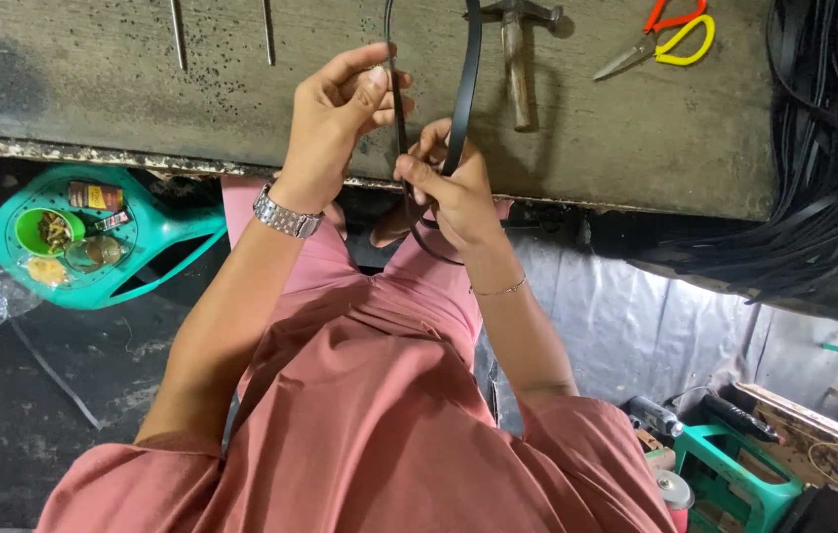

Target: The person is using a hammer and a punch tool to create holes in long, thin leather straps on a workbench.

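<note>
My left hand [345, 109], with a metal watch at the wrist, pinches one run of a narrow black strap [465, 89] between thumb and fingers. My right hand [449, 188] grips the same strap lower down, where it bends into a loop that hangs below the edge of the worn wooden workbench [93, 89]. The strap rises out of the frame's top as two parallel runs. Both hands are held close together over the bench's front edge.
A hammer [518, 59] lies on the bench just beyond my hands, red-and-yellow scissors [671, 35] farther right. A heap of black straps [834, 168] fills the right side. A teal tray [93, 237] with small items sits on the floor at left; a green stool [735, 474] stands at lower right.
</note>
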